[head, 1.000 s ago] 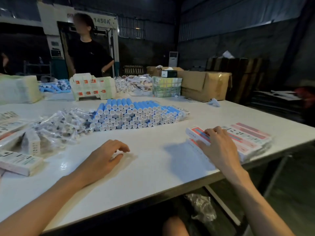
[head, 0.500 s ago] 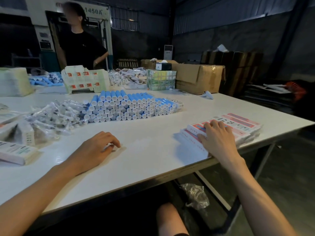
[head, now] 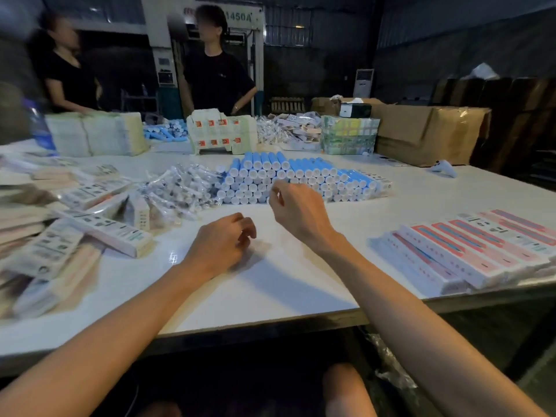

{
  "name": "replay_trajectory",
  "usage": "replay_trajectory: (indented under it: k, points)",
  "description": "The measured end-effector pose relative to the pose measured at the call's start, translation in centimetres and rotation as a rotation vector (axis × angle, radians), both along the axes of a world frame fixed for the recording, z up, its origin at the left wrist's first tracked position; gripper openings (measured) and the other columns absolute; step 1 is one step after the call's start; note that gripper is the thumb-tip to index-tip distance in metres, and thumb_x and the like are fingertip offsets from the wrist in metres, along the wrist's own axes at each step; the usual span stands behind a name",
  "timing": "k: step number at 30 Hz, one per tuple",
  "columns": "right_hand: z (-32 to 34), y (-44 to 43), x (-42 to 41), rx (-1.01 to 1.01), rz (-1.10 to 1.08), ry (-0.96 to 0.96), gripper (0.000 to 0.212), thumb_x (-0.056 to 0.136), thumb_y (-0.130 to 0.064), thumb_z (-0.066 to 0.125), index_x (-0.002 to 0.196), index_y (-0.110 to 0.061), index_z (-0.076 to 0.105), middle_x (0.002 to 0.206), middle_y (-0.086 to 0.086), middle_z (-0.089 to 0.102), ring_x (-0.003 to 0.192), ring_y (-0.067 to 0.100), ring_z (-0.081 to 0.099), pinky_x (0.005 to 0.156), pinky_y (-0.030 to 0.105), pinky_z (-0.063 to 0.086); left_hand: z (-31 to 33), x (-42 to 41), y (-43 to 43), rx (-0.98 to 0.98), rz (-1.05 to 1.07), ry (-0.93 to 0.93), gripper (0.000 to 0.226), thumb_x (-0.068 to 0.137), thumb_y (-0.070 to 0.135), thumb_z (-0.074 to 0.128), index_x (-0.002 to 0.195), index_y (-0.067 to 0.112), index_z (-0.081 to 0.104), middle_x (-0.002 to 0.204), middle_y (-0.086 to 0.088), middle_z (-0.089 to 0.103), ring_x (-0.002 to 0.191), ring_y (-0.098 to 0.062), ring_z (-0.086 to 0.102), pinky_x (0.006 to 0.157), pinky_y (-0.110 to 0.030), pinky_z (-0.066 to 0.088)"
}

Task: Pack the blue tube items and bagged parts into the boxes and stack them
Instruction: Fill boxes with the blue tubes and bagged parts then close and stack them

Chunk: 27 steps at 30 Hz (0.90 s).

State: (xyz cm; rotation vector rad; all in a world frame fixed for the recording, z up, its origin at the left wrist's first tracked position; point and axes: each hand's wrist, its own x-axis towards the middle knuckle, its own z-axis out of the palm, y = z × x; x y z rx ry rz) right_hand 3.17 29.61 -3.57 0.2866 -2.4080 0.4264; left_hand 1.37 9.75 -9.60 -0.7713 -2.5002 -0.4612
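A stacked pile of blue tubes (head: 301, 179) with white caps lies mid-table. To its left sits a heap of clear bagged parts (head: 180, 191). Flat pink-and-white boxes (head: 469, 251) are fanned out near the right table edge. More white boxes (head: 75, 224) lie scattered at the left. My left hand (head: 222, 242) rests on the white table (head: 285, 281), fingers loosely curled, holding nothing. My right hand (head: 298, 206) hovers just in front of the tube pile, fingers bent and apart, nothing in it.
Two people in black (head: 216, 76) stand behind the far edge. Wrapped bundles (head: 96, 133), an orange-marked carton stack (head: 222, 130), a green wrapped pack (head: 349, 133) and brown cardboard boxes (head: 427, 130) line the back. The table's near edge runs just below my forearms.
My right hand left the flat boxes at the right and moved left and forward to the tube pile. The view swung left, bringing a second person into sight.
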Motion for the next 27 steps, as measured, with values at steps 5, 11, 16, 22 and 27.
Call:
replay_trajectory:
  k: [5,11,16,22,27]
  points:
    - [-0.9,-5.5,-4.5,-0.115,0.109,0.013,0.022,0.106,-0.026,0.048,0.093,-0.011,0.057,0.065,0.004,0.061,0.058,0.029,0.055,0.055,0.04,0.046,0.5,-0.5,-0.7,0.061,0.179,-0.046,0.016,0.085,0.011,0.063,0.088,0.027,0.064,0.085,0.007,0.064,0.082,-0.026,0.062,0.067,-0.038,0.053]
    - [-5.2,-6.5,-6.7,-0.237,0.095,-0.091,0.02,0.106,-0.029,0.05,0.101,-0.015,0.063,0.068,0.004,0.067,0.065,0.032,0.061,0.064,0.041,0.051,1.0,-1.5,-1.7,0.114,0.322,-0.057,0.012,0.096,0.013,0.055,0.093,0.02,0.064,0.089,0.002,0.072,0.081,-0.03,0.064,0.072,-0.043,0.054]
    - [-6.1,-6.5,-8.3,-0.2,0.147,-0.16,0.02,0.104,-0.031,0.05,0.098,-0.018,0.064,0.072,0.004,0.069,0.068,0.032,0.062,0.069,0.044,0.054,2.6,-3.1,-3.1,0.101,0.409,0.08,0.007,0.1,0.021,0.06,0.106,0.017,0.061,0.104,-0.002,0.067,0.091,-0.026,0.064,0.075,-0.044,0.055]
    - [-6.5,-6.1,-9.5,-0.354,0.192,-0.233,0.02,0.102,-0.03,0.055,0.092,-0.018,0.066,0.072,0.0,0.068,0.072,0.029,0.062,0.071,0.042,0.053,6.6,-7.8,-8.5,-0.069,0.93,-0.06,0.056,0.107,0.044,0.053,0.141,-0.001,0.047,0.139,-0.025,0.055,0.126,-0.044,0.052,0.099,-0.052,0.047]
    - [-6.6,-5.8,-9.9,-0.415,0.223,-0.258,0.021,0.102,-0.029,0.056,0.088,-0.017,0.066,0.066,-0.006,0.063,0.064,0.023,0.058,0.068,0.039,0.051,6.6,-10.2,-12.0,-0.161,0.95,-0.422,0.043,0.105,0.042,0.059,0.126,0.005,0.067,0.112,-0.011,0.069,0.107,-0.032,0.066,0.087,-0.04,0.053]
